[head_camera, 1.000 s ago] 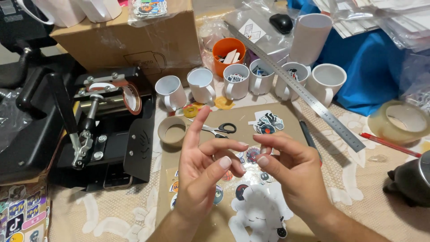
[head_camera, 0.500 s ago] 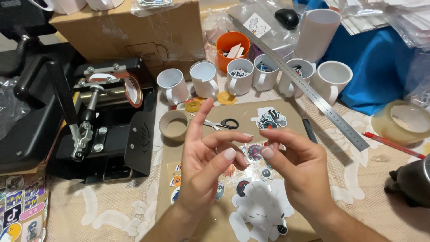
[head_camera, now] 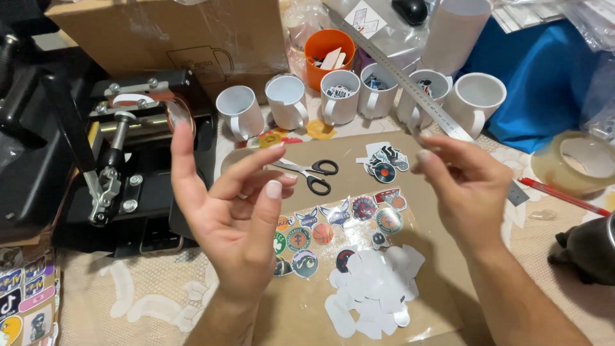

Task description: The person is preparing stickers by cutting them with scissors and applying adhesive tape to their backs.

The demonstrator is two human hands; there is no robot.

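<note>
1. Above a brown cardboard sheet (head_camera: 442,256) on the cluttered table, the person's left hand (head_camera: 234,218) is raised palm-up, fingers spread and curled loosely, grasping nothing that can be seen.
2. Well apart from it, the right hand (head_camera: 464,186) hovers with its fingers drawn loosely together; whether a small thing sits between the fingertips cannot be told.
3. Below and between the hands, a cluster of round colourful stickers (head_camera: 339,227) lies flat on the cardboard, touched by neither hand.
4. Just beneath those lies a pile of white cut-out backing pieces (head_camera: 371,288).
5. A second small group of stickers (head_camera: 384,163) lies near the right hand's fingertips, at the sheet's upper part.
6. Black-handled scissors (head_camera: 314,173) lie just beyond the left fingertips.
7. A row of white mugs (head_camera: 339,96) stands behind the cardboard, with an orange cup (head_camera: 328,48) behind them and a metal ruler (head_camera: 403,77) slanting across.
8. A black mug press (head_camera: 122,147) sits to the left.
9. A roll of clear tape (head_camera: 576,163) and a red pen (head_camera: 564,195) lie at the right.
</note>
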